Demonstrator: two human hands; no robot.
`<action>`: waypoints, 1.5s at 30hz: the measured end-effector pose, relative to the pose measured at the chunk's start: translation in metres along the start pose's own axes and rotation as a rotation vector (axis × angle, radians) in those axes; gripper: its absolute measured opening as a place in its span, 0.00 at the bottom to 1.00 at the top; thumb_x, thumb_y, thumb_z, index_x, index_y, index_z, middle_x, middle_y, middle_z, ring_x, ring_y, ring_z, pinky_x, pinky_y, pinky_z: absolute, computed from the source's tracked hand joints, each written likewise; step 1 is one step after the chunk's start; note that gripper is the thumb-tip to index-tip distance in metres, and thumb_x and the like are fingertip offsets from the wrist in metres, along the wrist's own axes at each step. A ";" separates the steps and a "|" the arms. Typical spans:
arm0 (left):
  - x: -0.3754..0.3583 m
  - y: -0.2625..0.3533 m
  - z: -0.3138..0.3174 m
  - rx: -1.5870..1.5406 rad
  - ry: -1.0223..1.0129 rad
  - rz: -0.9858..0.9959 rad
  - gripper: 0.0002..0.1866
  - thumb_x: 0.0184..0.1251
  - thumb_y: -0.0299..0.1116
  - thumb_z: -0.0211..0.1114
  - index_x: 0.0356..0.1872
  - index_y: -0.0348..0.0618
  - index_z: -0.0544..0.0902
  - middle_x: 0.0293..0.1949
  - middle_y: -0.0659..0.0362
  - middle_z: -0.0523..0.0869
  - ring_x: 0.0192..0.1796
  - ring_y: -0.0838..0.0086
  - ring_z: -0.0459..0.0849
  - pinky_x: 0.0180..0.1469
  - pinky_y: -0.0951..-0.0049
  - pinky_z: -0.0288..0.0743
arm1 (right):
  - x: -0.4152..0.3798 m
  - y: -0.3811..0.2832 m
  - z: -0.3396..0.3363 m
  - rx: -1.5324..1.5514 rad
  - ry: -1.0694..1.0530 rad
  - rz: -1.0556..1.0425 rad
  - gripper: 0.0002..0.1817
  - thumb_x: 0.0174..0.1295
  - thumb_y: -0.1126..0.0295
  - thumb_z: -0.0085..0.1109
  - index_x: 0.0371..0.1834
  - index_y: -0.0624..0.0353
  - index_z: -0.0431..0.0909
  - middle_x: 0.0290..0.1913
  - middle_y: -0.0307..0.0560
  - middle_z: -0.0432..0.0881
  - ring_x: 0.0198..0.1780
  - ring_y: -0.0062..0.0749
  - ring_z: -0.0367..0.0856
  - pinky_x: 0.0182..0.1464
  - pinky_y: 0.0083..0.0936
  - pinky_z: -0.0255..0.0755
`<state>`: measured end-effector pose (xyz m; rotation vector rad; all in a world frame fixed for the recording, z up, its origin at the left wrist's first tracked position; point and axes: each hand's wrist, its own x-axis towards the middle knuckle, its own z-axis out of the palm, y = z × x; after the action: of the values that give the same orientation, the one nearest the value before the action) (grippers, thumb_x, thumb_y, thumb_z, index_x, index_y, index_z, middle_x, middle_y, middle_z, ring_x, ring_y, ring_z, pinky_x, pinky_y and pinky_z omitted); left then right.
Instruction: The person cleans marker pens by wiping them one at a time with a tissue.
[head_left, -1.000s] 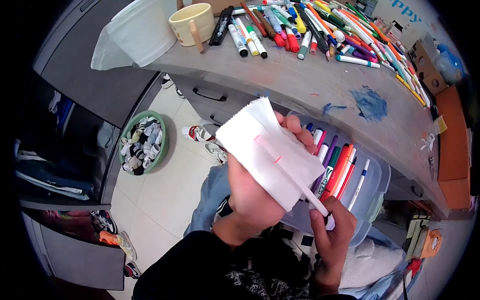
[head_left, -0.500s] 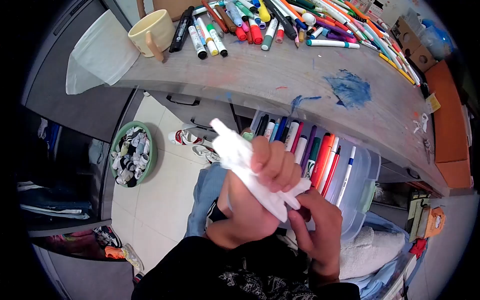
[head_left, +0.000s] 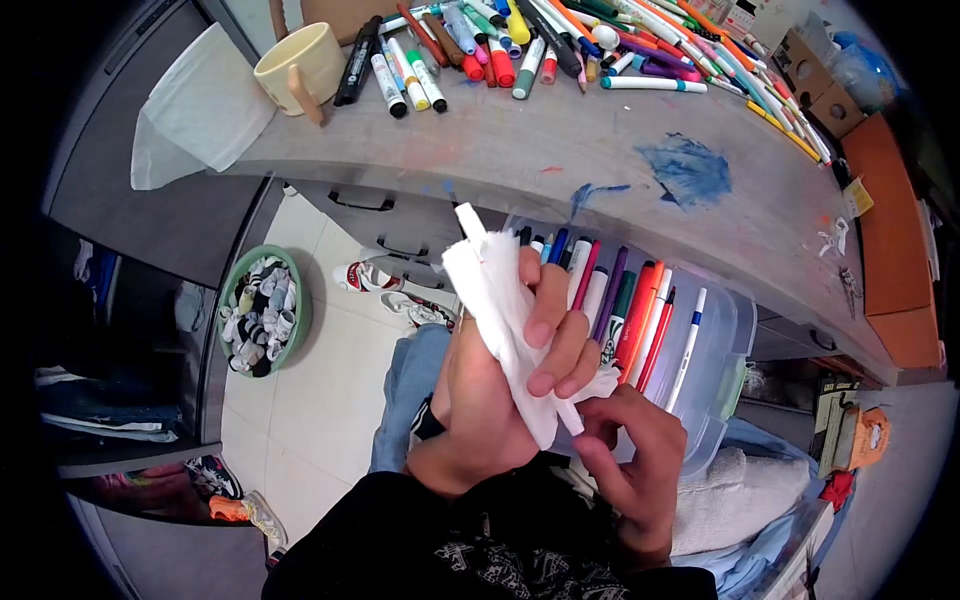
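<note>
Passage: over desk (head_left: 450, 160) between mug (head_left: 305, 70) and blue stain (head_left: 688, 168) | Obstacles: right hand (head_left: 640, 460) before marker box (head_left: 718, 370), desk behind

White pen (head_left: 572, 418) is being gripped through tissue (head_left: 488, 300) by left hand (head_left: 490, 385). Right hand (head_left: 640, 445) is being held at pen's lower end.

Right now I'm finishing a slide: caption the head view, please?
Left hand clasps tissue around a white pen, right hand at its lower end.
</note>
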<state>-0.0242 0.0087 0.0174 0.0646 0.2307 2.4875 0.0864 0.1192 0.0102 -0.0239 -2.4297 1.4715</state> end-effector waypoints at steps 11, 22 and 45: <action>-0.001 -0.013 0.010 0.129 0.295 0.066 0.19 0.79 0.52 0.41 0.41 0.47 0.70 0.36 0.64 0.70 0.38 0.75 0.72 0.46 0.73 0.68 | -0.002 0.001 0.002 -0.055 0.071 0.016 0.17 0.51 0.66 0.76 0.34 0.63 0.78 0.22 0.41 0.75 0.21 0.27 0.74 0.25 0.22 0.69; -0.003 -0.013 0.003 0.074 -0.070 0.017 0.14 0.77 0.36 0.45 0.27 0.50 0.62 0.25 0.67 0.60 0.24 0.82 0.58 0.27 0.80 0.57 | -0.003 0.001 0.001 -0.288 0.218 -0.173 0.22 0.41 0.62 0.82 0.31 0.60 0.77 0.22 0.41 0.75 0.21 0.28 0.75 0.23 0.22 0.69; -0.034 -0.042 0.001 0.031 -0.323 -0.480 0.26 0.80 0.54 0.38 0.29 0.43 0.66 0.25 0.63 0.64 0.26 0.79 0.63 0.32 0.79 0.59 | 0.019 -0.075 -0.058 -0.042 0.364 0.011 0.18 0.56 0.73 0.62 0.50 0.67 0.78 0.27 0.35 0.71 0.28 0.15 0.66 0.29 0.16 0.59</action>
<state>0.0283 0.0212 0.0113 0.3753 0.1285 1.9615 0.0939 0.1365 0.1052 -0.2886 -2.1668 1.2895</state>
